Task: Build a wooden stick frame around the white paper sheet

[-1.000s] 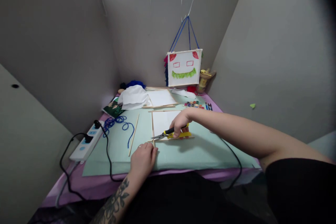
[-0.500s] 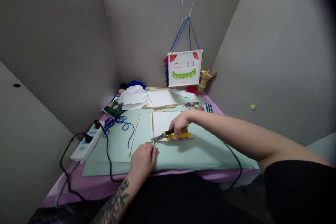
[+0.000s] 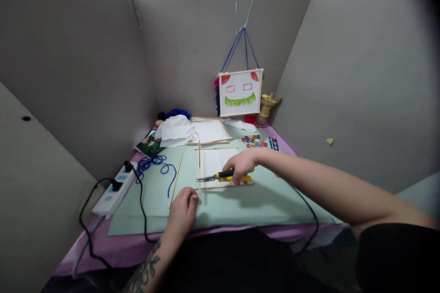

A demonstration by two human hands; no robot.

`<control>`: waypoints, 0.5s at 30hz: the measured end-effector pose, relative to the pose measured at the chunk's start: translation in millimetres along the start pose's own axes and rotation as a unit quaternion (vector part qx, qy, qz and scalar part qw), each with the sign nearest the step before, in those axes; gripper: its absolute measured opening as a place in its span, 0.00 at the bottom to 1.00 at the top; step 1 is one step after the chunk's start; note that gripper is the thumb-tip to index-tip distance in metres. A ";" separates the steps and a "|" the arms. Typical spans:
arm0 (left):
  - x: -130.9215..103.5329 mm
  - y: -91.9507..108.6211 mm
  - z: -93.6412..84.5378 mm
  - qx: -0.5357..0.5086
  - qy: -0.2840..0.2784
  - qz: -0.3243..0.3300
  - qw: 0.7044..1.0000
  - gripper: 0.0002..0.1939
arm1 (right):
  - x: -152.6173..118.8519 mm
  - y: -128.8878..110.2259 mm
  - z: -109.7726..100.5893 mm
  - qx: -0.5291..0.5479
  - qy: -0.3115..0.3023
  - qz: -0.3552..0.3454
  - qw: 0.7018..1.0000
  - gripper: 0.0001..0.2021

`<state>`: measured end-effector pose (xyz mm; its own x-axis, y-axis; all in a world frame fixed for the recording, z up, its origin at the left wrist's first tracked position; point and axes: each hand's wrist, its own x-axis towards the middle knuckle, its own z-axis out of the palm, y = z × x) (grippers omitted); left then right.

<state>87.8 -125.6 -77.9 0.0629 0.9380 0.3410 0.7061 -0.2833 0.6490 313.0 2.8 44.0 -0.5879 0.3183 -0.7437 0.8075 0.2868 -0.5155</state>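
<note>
"Where are the cutters [image 3: 220,176]?"

"Just below the middle of the frame. The right hand [image 3: 239,167] has its grip closed around the black and yellow handles. The blades point to the left."

"What about the left hand [image 3: 182,208]?"

"It's lower, a bit left of the middle. Its grip is curled up small. I can't tell if there's something inside."

"What's under the cutters?"

"White paper [image 3: 213,160], with thin sticks [image 3: 199,165] along its edges. Two sticks cross near its bottom left corner, close to the blades."

"And around that?"

"Left of the paper, a loose stick [image 3: 177,176] lies on the green tabletop [image 3: 240,210]. Next to it is curly blue string [image 3: 151,161]. The power strip [image 3: 115,187] is at the left side."

"What's farther back?"

"A white cloth [image 3: 177,130] left of the middle, and little paint pots [image 3: 254,142] to the right. Above those, a picture with a green smile [image 3: 240,84] hangs on blue strings."
</note>
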 end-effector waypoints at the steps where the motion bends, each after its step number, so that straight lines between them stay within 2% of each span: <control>1: 3.9 1.1 -3.2 -0.027 0.012 -0.024 0.999 0.19 | -5.0 -2.7 8.6 -0.023 0.058 -0.011 0.998 0.21; 3: 13.3 7.0 -10.4 -0.050 0.029 -0.057 0.997 0.18 | -13.2 -7.5 31.4 -0.064 0.168 -0.019 0.984 0.20; 5: 22.6 17.5 -17.1 -0.039 0.023 -0.054 0.998 0.19 | -17.9 -10.1 58.6 -0.076 0.262 -0.027 0.962 0.20; 10: 34.3 51.0 -24.0 0.080 -0.039 -0.006 0.996 0.12 | -19.3 -8.0 117.4 0.012 0.396 -0.051 0.917 0.17; 15: 35.0 75.0 -20.0 0.166 -0.074 -0.012 0.983 0.13 | -19.9 -4.8 144.3 0.082 0.457 -0.077 0.883 0.17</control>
<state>128.8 -118.1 -3.7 0.1280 0.9695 0.2091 0.8987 -0.2026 0.3891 327.9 -135.3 -0.1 -0.4252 0.9040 -0.0452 0.6666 0.2790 -0.6912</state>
